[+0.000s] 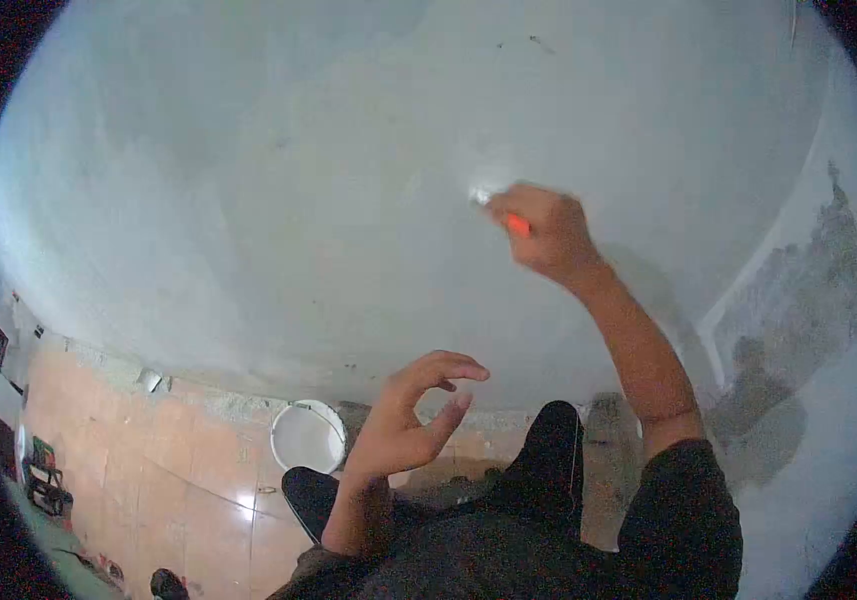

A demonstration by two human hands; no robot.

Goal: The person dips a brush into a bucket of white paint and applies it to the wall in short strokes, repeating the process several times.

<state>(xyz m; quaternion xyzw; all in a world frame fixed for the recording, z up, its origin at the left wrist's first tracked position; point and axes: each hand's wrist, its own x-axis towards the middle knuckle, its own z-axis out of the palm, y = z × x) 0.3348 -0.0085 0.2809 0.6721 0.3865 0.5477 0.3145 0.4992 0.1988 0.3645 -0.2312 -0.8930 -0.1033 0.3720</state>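
My right hand (550, 232) is closed around a putty knife (517, 225) with an orange handle. Its bright blade end is blurred and lies at or close to the grey-white plastered wall (348, 180); most of the handle is hidden in my fist. Lower down, in front of my body, my left hand (413, 415) holds nothing. Its fingers curve, with a gap between thumb and fingertips, and it hangs apart from the wall.
A white bucket (308, 437) stands on the tiled floor (188, 500) by the wall's foot, near my leg. Rough dark patches mark the side wall (828, 270) at right. A dark object (46, 478) and a cable lie on the left of the floor.
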